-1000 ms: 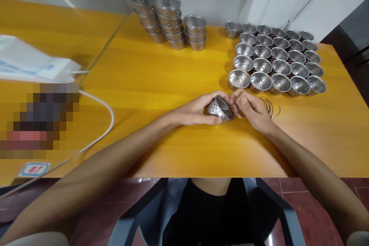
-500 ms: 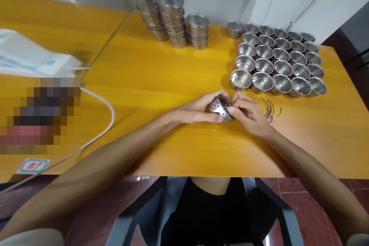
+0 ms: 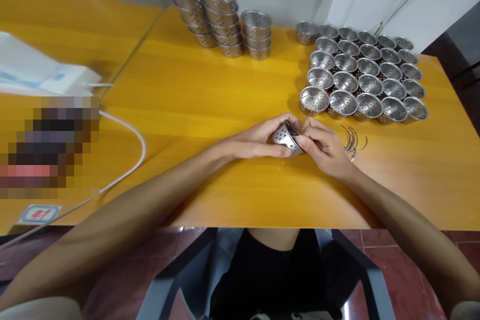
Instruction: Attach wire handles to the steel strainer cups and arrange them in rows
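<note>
My left hand (image 3: pixel 264 140) is closed round a small perforated metal cup (image 3: pixel 283 136), thumb on the near side and fingers on the far side. The cup lies tilted, with its opening turned toward my right hand (image 3: pixel 322 146). At that opening the right thumb and fingers are pinched together by the rim; whatever they grip is hidden. Just right of this hand, several thin curved metal wires (image 3: pixel 351 144) lie in a loose heap on the yellow table (image 3: pixel 240 192).
Rows of perforated cups (image 3: pixel 343 103) stand at the back right. Stacked cups (image 3: pixel 229 40) rise at the back left of them. On the left are a white bag-like object (image 3: pixel 41 72), a white cable (image 3: pixel 140 157), a blurred-out patch and a label (image 3: pixel 40 213).
The view has shifted slightly, so the cups and stacks sit a little differently in the picture. Both hands keep nearly the same hold at the cup.
</note>
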Tool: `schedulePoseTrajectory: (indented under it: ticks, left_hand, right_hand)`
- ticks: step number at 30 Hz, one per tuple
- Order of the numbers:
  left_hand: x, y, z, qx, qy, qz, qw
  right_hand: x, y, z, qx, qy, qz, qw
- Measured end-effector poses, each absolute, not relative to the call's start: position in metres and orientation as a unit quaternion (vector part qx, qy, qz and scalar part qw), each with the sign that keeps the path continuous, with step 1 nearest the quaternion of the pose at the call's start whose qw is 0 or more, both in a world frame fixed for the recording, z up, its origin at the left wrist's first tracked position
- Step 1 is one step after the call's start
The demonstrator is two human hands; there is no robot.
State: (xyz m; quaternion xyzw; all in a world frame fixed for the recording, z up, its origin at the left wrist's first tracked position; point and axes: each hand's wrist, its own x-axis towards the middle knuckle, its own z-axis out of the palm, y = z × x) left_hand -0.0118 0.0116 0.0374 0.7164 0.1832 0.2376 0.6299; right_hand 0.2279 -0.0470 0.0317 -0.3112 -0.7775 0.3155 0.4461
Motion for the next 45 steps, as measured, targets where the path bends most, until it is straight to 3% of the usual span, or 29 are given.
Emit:
schedulePoseTrajectory:
  ticks: [27,37,41,45]
  left_hand:
    - [-0.015,0.015,0.032,0.738,0.175,0.248,0.603]
    - [-0.004,0.016,0.007,0.763,0.150,0.388,0.494]
    - [0.001,0.010,0.004,0.769,0.175,0.429,0.440]
    - [0.002,0.002,0.004,0.785,0.193,0.447,0.384]
  right_hand:
    - [0.228,-0.045,0.032,-0.289,-0.787,0.303,0.453]
    - [0.238,-0.040,0.021,-0.417,-0.658,0.360,0.513]
    - [0.240,-0.037,0.018,-0.428,-0.607,0.489,0.458]
    - [0.237,-0.041,0.022,-0.452,-0.597,0.492,0.445]
